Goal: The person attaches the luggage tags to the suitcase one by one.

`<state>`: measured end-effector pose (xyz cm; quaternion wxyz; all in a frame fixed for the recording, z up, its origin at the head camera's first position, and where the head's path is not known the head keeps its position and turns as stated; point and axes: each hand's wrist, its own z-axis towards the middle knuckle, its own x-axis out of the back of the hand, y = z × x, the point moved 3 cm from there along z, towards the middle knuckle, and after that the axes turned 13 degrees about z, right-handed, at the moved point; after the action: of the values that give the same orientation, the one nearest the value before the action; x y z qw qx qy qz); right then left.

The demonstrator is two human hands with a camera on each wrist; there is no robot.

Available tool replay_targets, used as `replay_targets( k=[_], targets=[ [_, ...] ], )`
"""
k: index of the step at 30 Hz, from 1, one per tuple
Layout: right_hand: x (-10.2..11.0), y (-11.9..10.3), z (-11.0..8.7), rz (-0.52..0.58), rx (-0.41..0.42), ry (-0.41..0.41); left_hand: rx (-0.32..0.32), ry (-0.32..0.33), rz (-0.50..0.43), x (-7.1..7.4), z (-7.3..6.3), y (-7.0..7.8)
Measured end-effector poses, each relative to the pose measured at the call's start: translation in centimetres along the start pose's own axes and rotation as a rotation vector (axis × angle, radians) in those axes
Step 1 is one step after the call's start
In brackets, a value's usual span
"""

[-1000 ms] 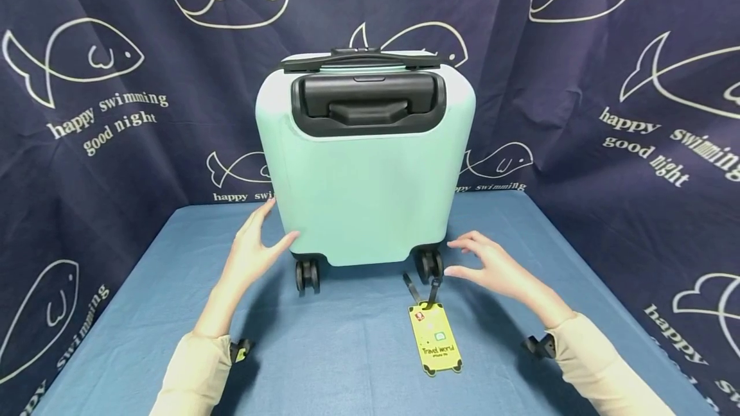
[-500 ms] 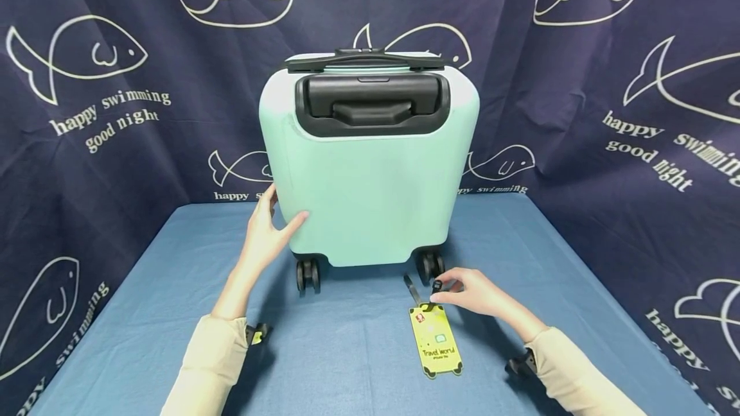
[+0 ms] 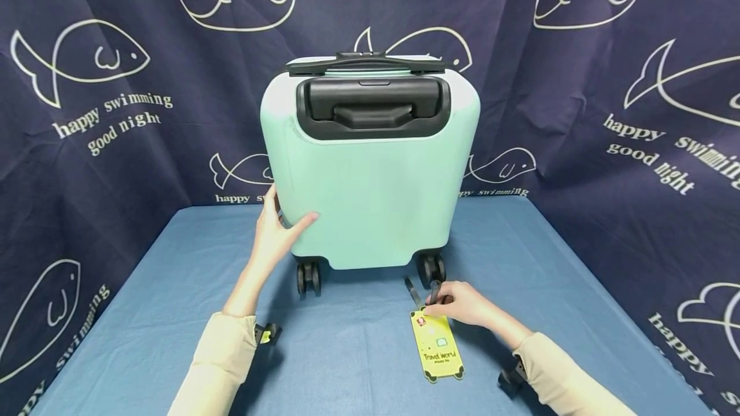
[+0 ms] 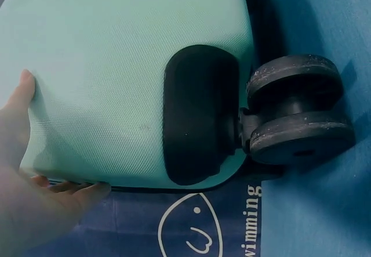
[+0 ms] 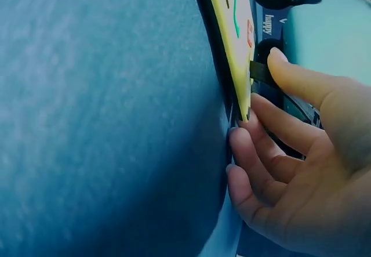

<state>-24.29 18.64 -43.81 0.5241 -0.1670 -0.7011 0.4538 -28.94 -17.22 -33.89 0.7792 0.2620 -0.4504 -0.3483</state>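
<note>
A mint-green suitcase [image 3: 370, 204] stands upright on its wheels, its black handle recess facing me. My left hand [image 3: 276, 230] grips its lower left side, thumb on the front face and fingers along the side. In the left wrist view the thumb [image 4: 24, 91] and fingertips straddle the suitcase's corner, beside a black double wheel [image 4: 301, 109]. Flat on the cloth in front lies a yellow luggage tag [image 3: 437, 348] reading "Travel World". My right hand [image 3: 465, 303] pinches the tag by its black strap [image 5: 264, 73], close to its top end.
Blue cloth [image 3: 347, 352] covers the table under everything. A navy curtain [image 3: 566, 165] with white whale drawings encloses the back and sides. The suitcase's right front wheel [image 3: 431, 268] stands just behind the right hand.
My right hand has come down from beside the wheel and taken hold of the tag's strap. The left hand has moved right and up onto the suitcase, its thumb further across the front.
</note>
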Motion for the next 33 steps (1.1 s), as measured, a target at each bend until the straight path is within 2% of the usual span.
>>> replay_targets(
  k=[4,11,16,25,29,33],
  targets=[
    [-0.04,0.01,0.21,-0.026,0.022,-0.009,-0.009,-0.004,0.007,-0.06,-0.15,0.06],
    [0.24,0.15,0.29,-0.009,0.001,-0.043,-0.008,-0.017,0.002,-0.02,-0.34,0.16],
    [0.45,-0.12,0.31,-0.012,0.032,-0.075,-0.004,-0.021,0.0,-0.02,-0.38,0.2],
    [0.27,-0.07,0.39,0.026,0.019,-0.044,-0.003,-0.015,0.009,0.04,-0.28,0.18],
    [0.07,0.03,0.53,-0.001,0.047,-0.049,-0.003,-0.013,0.014,0.04,-0.26,0.15],
    [-0.08,0.16,0.61,-0.034,0.068,-0.088,-0.002,-0.018,0.019,-0.05,-0.25,0.04]
  ],
)
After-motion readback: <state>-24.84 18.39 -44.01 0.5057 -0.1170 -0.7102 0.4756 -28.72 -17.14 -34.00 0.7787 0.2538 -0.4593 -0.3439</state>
